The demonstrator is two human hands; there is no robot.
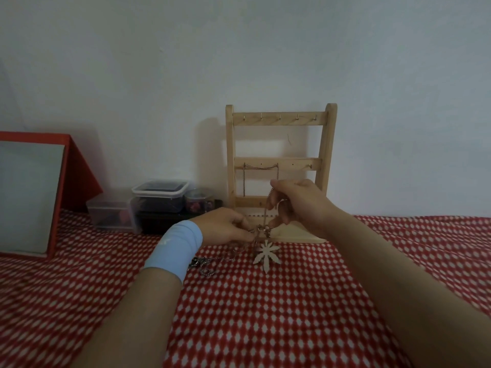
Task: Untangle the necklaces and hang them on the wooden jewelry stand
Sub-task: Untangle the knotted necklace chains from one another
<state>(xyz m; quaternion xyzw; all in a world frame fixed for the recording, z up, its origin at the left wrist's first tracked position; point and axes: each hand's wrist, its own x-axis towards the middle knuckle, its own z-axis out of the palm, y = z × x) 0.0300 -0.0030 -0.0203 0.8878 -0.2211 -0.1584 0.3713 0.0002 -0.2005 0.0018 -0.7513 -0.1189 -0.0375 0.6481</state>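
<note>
A tangled chain (pixel 261 229) with a leaf pendant (pixel 266 254) hangs just before the wooden stand (pixel 279 166). The left hand (pixel 225 227) pinches its knot; the right hand (pixel 295 200) pinches it higher up. Plastic containers (pixel 159 200) sit left.

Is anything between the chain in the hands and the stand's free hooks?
Nothing visible blocks the way: the top-bar hooks are bare. The chain in the right hand does run into the tangle the left hand pinches.
</note>
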